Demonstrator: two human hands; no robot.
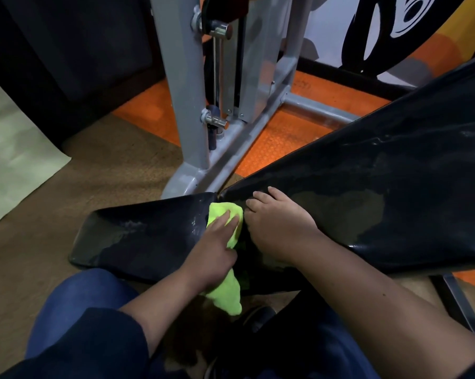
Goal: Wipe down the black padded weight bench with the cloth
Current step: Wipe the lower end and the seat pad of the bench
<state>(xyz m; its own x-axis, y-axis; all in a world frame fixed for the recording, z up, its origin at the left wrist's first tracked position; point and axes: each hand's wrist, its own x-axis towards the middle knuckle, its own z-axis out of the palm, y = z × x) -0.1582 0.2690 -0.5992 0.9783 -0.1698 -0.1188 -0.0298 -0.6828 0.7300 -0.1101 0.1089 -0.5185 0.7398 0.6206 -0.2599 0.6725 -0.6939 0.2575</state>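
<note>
The black padded weight bench has a small seat pad (138, 239) on the left and a long back pad (381, 192) rising to the right, both with damp streaks. A bright yellow-green cloth (226, 292) lies in the gap between the two pads, one end hanging below the seat. My left hand (211, 251) presses flat on the cloth at the seat's right edge. My right hand (277, 224) rests palm-down on the lower end of the back pad, fingers bent over its edge, touching the cloth's side.
A grey steel machine frame (192, 110) with chrome pins stands just behind the bench. Orange rubber flooring (280, 143) lies under it, brown mat elsewhere. A pale sheet (14, 160) is at the left. My knees in blue trousers (86, 321) are below the seat.
</note>
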